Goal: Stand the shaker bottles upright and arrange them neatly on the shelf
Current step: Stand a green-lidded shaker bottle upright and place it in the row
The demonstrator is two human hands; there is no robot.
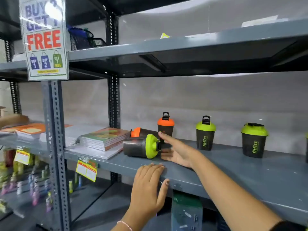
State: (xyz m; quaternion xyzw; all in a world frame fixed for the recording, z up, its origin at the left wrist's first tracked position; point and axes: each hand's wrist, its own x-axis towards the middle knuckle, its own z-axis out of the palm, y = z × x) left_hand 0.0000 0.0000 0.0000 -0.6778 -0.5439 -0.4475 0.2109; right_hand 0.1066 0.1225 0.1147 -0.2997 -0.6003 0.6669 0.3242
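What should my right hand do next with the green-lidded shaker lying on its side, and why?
Probably close the right hand around the lid end of the fallen green shaker and tip it upright. It lies on its side on the shelf beside the stack of books, with your fingers already at its cap, while three other shakers stand upright.

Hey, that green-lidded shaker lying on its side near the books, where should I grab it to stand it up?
Grip the dark body of the fallen shaker, not the lid. It lies on its side, lid pointing right, base toward the books. The right hand is already at the lid end, so come from the front, wrap the fingers around the body and swing the lid upward.
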